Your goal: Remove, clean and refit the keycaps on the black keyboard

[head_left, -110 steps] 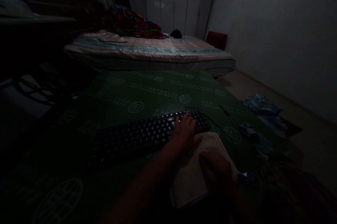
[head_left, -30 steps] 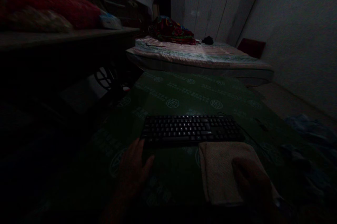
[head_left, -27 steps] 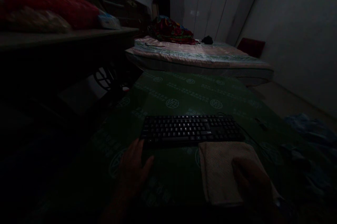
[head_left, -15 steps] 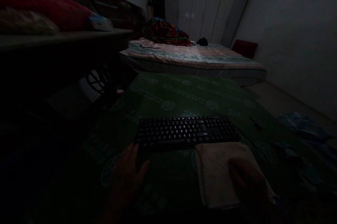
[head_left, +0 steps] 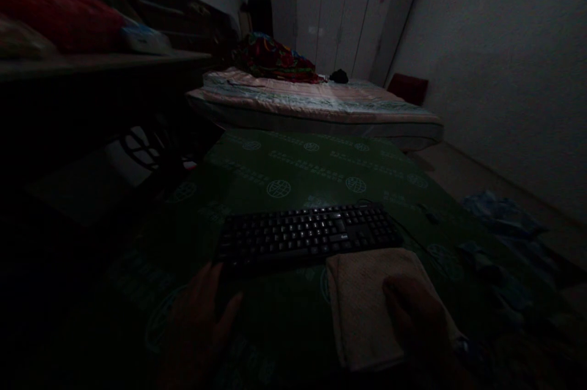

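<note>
A black keyboard (head_left: pixel 307 232) lies across the green table (head_left: pixel 293 164), which is printed with pale globes and lettering. My left hand (head_left: pixel 202 310) rests at the keyboard's lower left corner, fingers apart, holding nothing. A folded beige cloth (head_left: pixel 362 310) sits just below the keyboard's right part. On top of the cloth is my right hand (head_left: pixel 415 310), its fingers curled closed; whether cloth or something small is pinched in them is too dark to tell.
Past the table's far edge stands a bed (head_left: pixel 321 99) with a red patterned blanket (head_left: pixel 275 57). A small dark object (head_left: pixel 428 214) and a cable are right of the keyboard. At left, a shelf (head_left: pixel 183 58) holds a red bag (head_left: pixel 68 17).
The whole view has shifted, so the table, keyboard and bed appear a little further left. Both hands keep about the same places beside the keyboard and on the cloth.
</note>
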A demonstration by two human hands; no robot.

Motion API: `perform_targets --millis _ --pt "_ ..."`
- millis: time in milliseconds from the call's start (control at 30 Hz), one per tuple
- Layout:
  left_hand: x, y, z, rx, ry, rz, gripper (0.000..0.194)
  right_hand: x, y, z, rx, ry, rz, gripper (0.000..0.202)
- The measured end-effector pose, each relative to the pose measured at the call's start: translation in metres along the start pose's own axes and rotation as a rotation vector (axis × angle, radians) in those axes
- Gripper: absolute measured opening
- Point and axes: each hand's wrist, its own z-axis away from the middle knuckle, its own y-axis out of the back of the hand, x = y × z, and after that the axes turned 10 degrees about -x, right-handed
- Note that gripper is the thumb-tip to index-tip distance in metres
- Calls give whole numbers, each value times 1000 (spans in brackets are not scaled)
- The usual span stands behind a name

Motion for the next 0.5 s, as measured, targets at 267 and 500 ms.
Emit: perform_targets --millis 267,500 --pt "-1 0 0 36 -18 -50 54 0 -1 -1 -7 -5 -9 24" --pt "-2 -3 1 -26 12 18 55 -3 -1 -1 15 -11 -3 27"
